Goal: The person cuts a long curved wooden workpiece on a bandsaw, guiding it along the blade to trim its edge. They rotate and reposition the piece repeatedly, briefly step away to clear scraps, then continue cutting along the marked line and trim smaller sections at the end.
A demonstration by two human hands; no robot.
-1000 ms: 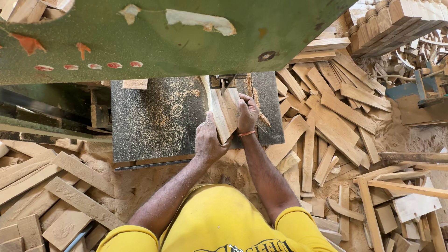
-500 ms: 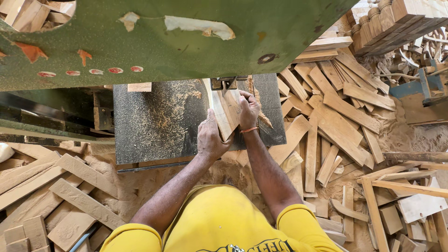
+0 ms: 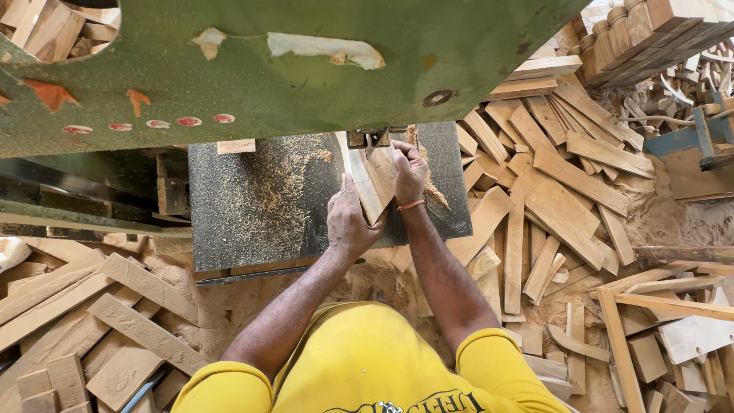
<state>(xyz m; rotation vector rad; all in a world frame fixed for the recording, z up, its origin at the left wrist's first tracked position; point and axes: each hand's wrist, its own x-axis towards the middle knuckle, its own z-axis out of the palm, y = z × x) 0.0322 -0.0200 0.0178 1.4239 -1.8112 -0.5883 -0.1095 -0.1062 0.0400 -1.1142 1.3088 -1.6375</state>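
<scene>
Head view: both hands press a pale wooden strip (image 3: 365,180) flat on the sawdust-strewn steel worktop (image 3: 260,199) at frame centre. The left hand (image 3: 350,222) closes its grip on the near end; the right hand (image 3: 407,170) clamps the far end, fingers just beside the blade guide (image 3: 367,138) under the green saw housing (image 3: 306,61). A slip there could carry the fingers to the blade. No containers show; offcuts (image 3: 558,191) litter the floor at right.

Looks like a woodworking shop, a pretty rough one. There's a big green saw machine (image 3: 306,69) with a sawdust-covered metal table (image 3: 260,206), and offcuts (image 3: 558,191) piled everywhere (sawdust all over the floor too).
</scene>
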